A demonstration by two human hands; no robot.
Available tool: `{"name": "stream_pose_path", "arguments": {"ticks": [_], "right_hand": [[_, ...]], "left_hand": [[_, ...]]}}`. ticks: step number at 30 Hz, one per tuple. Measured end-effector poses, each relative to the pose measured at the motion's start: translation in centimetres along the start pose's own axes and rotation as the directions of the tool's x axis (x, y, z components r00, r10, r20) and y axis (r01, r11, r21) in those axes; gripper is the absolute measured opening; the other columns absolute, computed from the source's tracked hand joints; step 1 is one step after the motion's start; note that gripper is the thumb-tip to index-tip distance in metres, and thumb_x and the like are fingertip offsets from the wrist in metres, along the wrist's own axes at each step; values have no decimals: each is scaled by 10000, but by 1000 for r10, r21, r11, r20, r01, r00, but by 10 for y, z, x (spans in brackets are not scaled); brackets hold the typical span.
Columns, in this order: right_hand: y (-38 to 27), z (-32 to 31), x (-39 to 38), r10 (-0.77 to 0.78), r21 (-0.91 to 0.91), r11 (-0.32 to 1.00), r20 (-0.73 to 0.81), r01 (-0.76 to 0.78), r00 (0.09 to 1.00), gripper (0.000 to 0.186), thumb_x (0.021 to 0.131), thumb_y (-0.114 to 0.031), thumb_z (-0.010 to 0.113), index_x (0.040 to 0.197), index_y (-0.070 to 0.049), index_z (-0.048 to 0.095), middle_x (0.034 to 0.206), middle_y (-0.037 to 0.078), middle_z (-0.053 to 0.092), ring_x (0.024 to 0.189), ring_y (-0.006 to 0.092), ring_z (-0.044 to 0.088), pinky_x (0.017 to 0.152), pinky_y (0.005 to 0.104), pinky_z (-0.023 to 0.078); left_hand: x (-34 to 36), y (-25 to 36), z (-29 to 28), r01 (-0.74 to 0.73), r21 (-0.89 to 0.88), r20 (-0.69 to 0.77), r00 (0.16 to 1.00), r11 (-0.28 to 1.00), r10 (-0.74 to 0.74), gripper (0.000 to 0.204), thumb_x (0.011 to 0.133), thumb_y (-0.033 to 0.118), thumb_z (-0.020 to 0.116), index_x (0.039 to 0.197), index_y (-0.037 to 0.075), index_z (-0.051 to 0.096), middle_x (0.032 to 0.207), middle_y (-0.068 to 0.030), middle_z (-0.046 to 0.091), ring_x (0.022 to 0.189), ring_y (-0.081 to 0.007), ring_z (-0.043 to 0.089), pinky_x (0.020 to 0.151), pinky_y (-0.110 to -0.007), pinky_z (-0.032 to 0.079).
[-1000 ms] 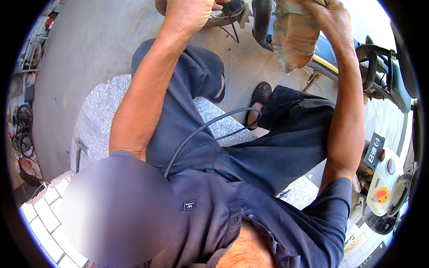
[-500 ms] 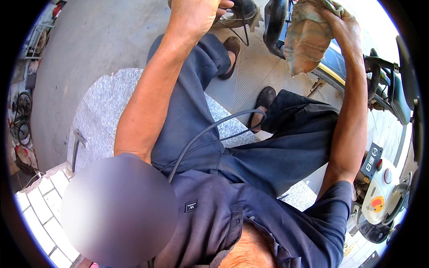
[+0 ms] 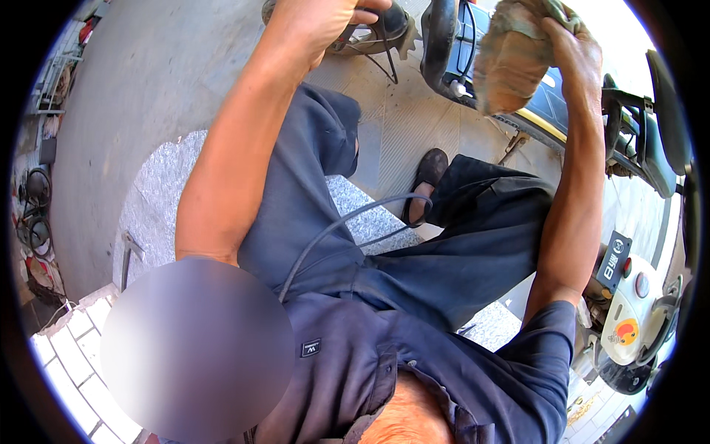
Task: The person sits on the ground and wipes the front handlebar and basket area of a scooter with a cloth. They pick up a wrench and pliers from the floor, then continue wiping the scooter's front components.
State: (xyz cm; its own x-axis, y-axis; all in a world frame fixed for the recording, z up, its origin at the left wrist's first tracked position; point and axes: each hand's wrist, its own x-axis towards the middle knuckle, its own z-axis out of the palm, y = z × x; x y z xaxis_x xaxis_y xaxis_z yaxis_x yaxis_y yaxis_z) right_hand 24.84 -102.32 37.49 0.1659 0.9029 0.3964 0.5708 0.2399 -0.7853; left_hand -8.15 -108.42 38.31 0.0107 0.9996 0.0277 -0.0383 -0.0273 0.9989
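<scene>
My left hand (image 3: pixel 319 28) is at the top edge, over a dark round vehicle part (image 3: pixel 388 29) with a thin black cable hanging from it. Its fingers are curled, and what they hold, if anything, is cut off from view. My right hand (image 3: pixel 575 44), raised at the upper right, grips a stained, brownish-green rag (image 3: pixel 512 59) that hangs down from it. Behind the rag stands a blue vehicle body (image 3: pixel 479 37) with a black curved tube (image 3: pixel 438 52) at its side.
A grey speckled stone slab (image 3: pixel 159 185) lies under my legs, with a hammer (image 3: pixel 131 250) at its left. White scooter parts (image 3: pixel 629 318) stand at the right. A grey cable (image 3: pixel 347 214) loops from my chest over my lap. Clutter lines the far left.
My left arm has shifted a little left. My left shoe, seen before, is now hidden by my leg. The rag is still in my right hand and has moved slightly up.
</scene>
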Motion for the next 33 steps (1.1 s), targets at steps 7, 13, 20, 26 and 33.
{"name": "stream_pose_path", "arguments": {"ticks": [7, 13, 20, 26, 33], "right_hand": [[-9, 0, 9, 35, -111, 993, -72, -43, 997, 483, 867, -263, 721, 1312, -81, 676, 1033, 98, 722, 938, 155, 653, 800, 313, 533], [-60, 24, -3, 117, 4, 993, -59, -117, 991, 506, 848, -183, 680, 1314, 10, 642, 1148, 147, 705, 1067, 220, 645, 951, 340, 512], [-85, 28, -18, 75, 155, 985, 22, -77, 997, 435, 867, -114, 670, 1290, -11, 670, 1056, 75, 719, 996, 145, 646, 887, 291, 517], [-95, 46, -23, -15, 145, 989, 159, -8, 987, 417, 837, -28, 677, 1249, -80, 709, 1073, 18, 733, 999, 97, 633, 931, 259, 500], [-107, 73, -18, -158, 164, 976, 86, 143, 984, 398, 833, -94, 761, 1226, -62, 703, 1099, 101, 728, 1019, 171, 669, 897, 306, 511]], "left_hand": [[34, -7, 19, -75, 179, 183, 982, 981, 41, 446, 913, 251, 701, 1312, 66, 626, 901, -17, 679, 783, -120, 642, 664, -277, 513], [45, -26, 37, -106, 403, 66, 994, 909, 86, 539, 941, 291, 717, 1311, -77, 580, 1001, -101, 719, 874, -133, 687, 668, -268, 546], [37, -23, 18, 163, 210, 84, 979, 964, -184, 593, 950, 418, 676, 1264, -80, 602, 1108, -164, 700, 967, -206, 701, 764, -313, 567], [26, -11, 2, 98, -290, 92, 993, 952, -74, 693, 937, 548, 653, 1324, -17, 550, 1246, -166, 632, 1185, -262, 610, 913, -435, 550], [58, -21, 10, 79, -641, 114, 993, 763, -7, 449, 1021, 436, 564, 1241, 45, 590, 1167, -115, 660, 1120, -234, 625, 993, -462, 493]]}}
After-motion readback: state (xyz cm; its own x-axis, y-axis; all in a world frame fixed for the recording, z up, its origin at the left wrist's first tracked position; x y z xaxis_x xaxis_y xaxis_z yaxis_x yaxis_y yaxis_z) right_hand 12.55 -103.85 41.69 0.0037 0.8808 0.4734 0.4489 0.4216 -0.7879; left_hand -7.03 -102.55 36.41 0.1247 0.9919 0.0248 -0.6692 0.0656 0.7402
